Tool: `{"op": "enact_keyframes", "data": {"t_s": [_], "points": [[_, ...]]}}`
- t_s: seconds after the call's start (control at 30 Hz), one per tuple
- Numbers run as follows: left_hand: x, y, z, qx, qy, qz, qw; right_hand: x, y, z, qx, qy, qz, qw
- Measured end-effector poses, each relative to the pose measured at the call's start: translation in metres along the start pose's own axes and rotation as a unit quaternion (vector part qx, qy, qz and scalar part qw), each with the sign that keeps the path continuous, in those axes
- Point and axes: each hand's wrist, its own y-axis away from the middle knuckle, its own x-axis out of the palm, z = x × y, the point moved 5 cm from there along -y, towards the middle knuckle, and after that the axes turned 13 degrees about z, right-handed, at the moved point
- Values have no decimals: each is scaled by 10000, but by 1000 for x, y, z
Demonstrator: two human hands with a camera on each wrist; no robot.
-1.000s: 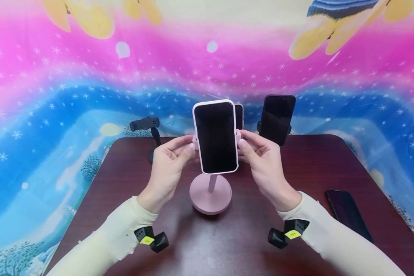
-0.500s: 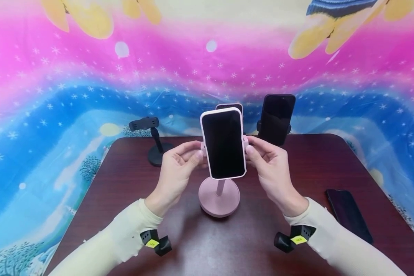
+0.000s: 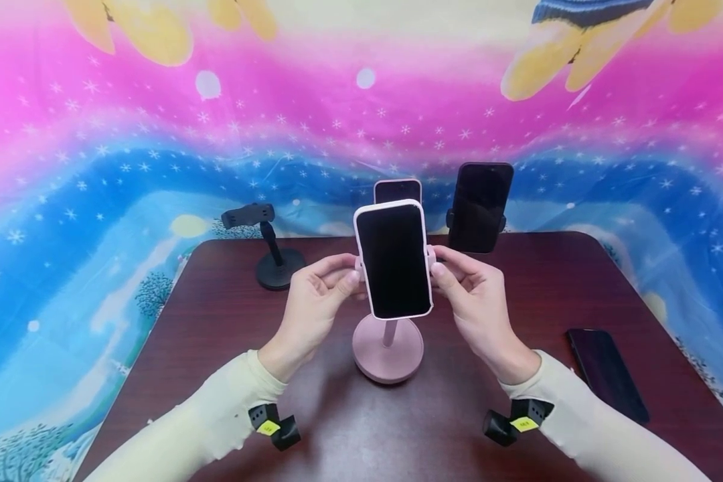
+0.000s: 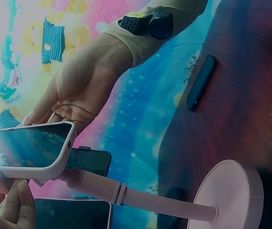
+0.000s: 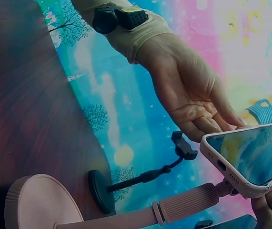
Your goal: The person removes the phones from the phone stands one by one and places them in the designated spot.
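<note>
A pink phone stand (image 3: 388, 349) has a white-cased smartphone (image 3: 394, 261) upright in its clamp, the dark screen facing me. My left hand (image 3: 308, 309) pinches the clamp's left side between thumb and fingers. On the opposite side, my right hand (image 3: 480, 313) pinches the clamp in the same way. Below the phone, the ribbed post (image 4: 95, 185) runs down to the round base (image 4: 228, 195), close over or at the tabletop. The right wrist view shows the phone's lower edge (image 5: 231, 174) from the side.
Behind the phone, another phone (image 3: 397, 191) stands upright. A black phone (image 3: 480, 207) sits in a holder at the back right. At the back left is a black phone stand (image 3: 280, 268) without a phone. One more phone (image 3: 608, 375) lies flat by my right forearm on the dark table (image 3: 217, 348).
Both hands have moved the pink stand and its phone right and slightly nearer to me, uncovering more of the phone behind. The hold on the clamp stays the same.
</note>
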Motion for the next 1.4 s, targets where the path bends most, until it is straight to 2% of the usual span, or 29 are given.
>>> {"op": "enact_keyframes", "data": {"t_s": [0.43,0.83,0.97,1.1,1.23,1.4], "points": [[0,-1,12,-166,25,-83,9998,-1,2,-11,26,-17,124,9999],[-2,0,15,-325,-39,-350,9989,3,1,-16,262,-38,282,9993],[-5,1,17,-415,-170,-517,9977,7,1,-18,357,-22,359,9987],[-5,2,17,-464,-259,-542,9971,9,2,-19,419,-74,285,9987],[-4,2,13,-394,-389,-488,9973,9,3,-22,560,-221,199,9980],[-4,2,4,-266,-828,-327,9957,10,5,-27,756,-420,162,9961]]}}
